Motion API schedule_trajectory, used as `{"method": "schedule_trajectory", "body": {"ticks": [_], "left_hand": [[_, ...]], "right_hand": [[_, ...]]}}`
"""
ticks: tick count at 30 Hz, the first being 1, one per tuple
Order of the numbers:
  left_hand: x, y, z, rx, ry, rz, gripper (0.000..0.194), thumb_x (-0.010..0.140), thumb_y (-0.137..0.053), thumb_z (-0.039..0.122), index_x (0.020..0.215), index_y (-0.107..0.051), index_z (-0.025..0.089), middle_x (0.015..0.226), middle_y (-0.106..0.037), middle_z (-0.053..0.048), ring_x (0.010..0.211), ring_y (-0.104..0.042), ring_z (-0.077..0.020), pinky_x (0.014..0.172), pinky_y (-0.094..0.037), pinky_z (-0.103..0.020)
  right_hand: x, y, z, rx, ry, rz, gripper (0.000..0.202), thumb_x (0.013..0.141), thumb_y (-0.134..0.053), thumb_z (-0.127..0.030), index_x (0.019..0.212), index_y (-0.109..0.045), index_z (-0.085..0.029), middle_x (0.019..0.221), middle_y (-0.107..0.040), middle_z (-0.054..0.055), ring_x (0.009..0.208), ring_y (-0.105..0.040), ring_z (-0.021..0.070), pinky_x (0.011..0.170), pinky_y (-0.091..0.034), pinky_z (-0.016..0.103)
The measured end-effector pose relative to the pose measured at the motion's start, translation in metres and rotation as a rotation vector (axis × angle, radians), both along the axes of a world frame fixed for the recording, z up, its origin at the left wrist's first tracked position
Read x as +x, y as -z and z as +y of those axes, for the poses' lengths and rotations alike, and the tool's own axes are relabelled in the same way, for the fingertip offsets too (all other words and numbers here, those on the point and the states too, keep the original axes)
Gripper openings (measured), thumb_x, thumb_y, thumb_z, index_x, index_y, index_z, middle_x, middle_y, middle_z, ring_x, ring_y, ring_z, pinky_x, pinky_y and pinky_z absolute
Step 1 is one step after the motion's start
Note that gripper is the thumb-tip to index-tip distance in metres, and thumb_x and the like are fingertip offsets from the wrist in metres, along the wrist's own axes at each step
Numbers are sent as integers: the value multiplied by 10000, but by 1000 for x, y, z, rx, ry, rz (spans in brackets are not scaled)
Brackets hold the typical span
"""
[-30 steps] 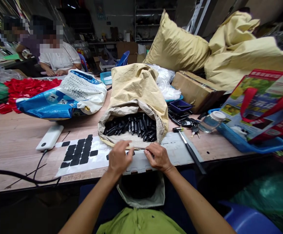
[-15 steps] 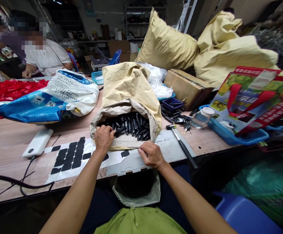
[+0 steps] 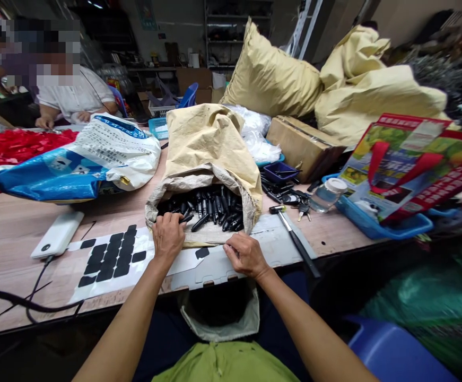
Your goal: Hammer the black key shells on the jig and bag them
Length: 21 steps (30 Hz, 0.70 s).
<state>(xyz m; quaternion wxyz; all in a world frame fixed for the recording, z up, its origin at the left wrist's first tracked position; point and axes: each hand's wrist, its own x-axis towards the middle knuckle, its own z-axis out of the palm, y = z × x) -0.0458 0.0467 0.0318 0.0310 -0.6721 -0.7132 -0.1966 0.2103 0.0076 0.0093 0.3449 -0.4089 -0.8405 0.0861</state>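
A tan woven sack (image 3: 207,132) lies on the workbench with its mouth facing me, its pale lining folded back. Inside is a heap of slim black plastic parts (image 3: 215,207). My left hand (image 3: 167,233) reaches over the lower left of the mouth, its curled fingers closed on one black part that sticks out by the fingertips. At the lower right of the mouth, my right hand (image 3: 246,253) pinches the sack's front edge between thumb and fingers. Below the bench edge, a second open pale sack (image 3: 223,331) hangs at my lap.
A hammer (image 3: 294,239) and keys (image 3: 304,210) lie to the right, near a clear jar (image 3: 328,195) and a blue tray (image 3: 390,229). A white power bank (image 3: 58,234) and a sheet of black stickers (image 3: 113,257) are left. Opposite sits a person in white (image 3: 75,95).
My left hand has shifted slightly, and a black part now lies loose at the front of the heap. My right hand stays at the sack's edge. The view has shifted a little.
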Motion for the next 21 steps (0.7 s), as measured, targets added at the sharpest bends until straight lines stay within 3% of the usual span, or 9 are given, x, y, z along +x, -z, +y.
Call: {"method": "schedule_trajectory", "body": {"ticks": [2,6,8,10,12,15,18,21], "left_hand": [[9,-1,-14,36,54,-119,176,956,-552,286,1086,-654,225,1086,-677,-92,1059,-527,-321,904,-408,-449],[41,6,-46,-35,389,-304,112,945,-589,259,1038,-649,244,1043,-699,-48,1004,-561,-266,903,-429,-410],[55,12,-58,-87,473,-323,105,930,-612,238,1028,-648,241,1021,-698,-43,994,-561,-260,900,-429,-407],[63,18,-63,-118,497,-328,116,921,-628,237,1035,-652,236,1021,-691,-46,991,-560,-258,896,-426,-407],[65,22,-63,-129,498,-342,128,905,-658,258,1031,-661,232,1018,-684,-49,976,-560,-255,882,-425,-405],[62,26,-57,-136,498,-368,154,868,-718,306,997,-682,228,977,-680,-45,934,-562,-248,856,-426,-395],[60,29,-51,-131,499,-377,162,855,-742,343,969,-704,235,937,-678,-40,916,-563,-244,843,-423,-387],[61,30,-49,-125,495,-397,170,848,-755,346,967,-713,232,930,-680,-33,919,-557,-238,841,-418,-379]], "right_hand": [[-1,1,0,10,2,-6,206,968,-532,-243,772,-589,-213,752,-609,41,737,-523,188,710,-393,316],[1,-1,-4,38,19,47,175,971,-524,-247,821,-609,-216,780,-623,50,762,-533,202,746,-416,337],[11,-5,-5,62,74,83,135,958,-541,-265,872,-632,-215,812,-632,62,797,-547,219,777,-432,355],[31,-12,-4,86,230,80,118,942,-561,-277,917,-655,-210,856,-639,80,845,-558,243,820,-439,381],[58,-18,0,83,502,35,135,932,-563,-272,957,-675,-202,918,-646,102,895,-563,268,861,-435,411],[104,-21,10,-83,922,-84,282,873,-636,-353,1098,-682,-189,1076,-632,148,1000,-565,320,836,-439,427],[138,-16,17,-393,948,-208,305,868,-633,-431,1069,-680,-206,1060,-638,140,946,-597,305,770,-440,400],[151,-11,13,-418,904,-137,191,906,-554,-343,962,-661,-194,1026,-655,125,898,-617,262,760,-448,372]]}}
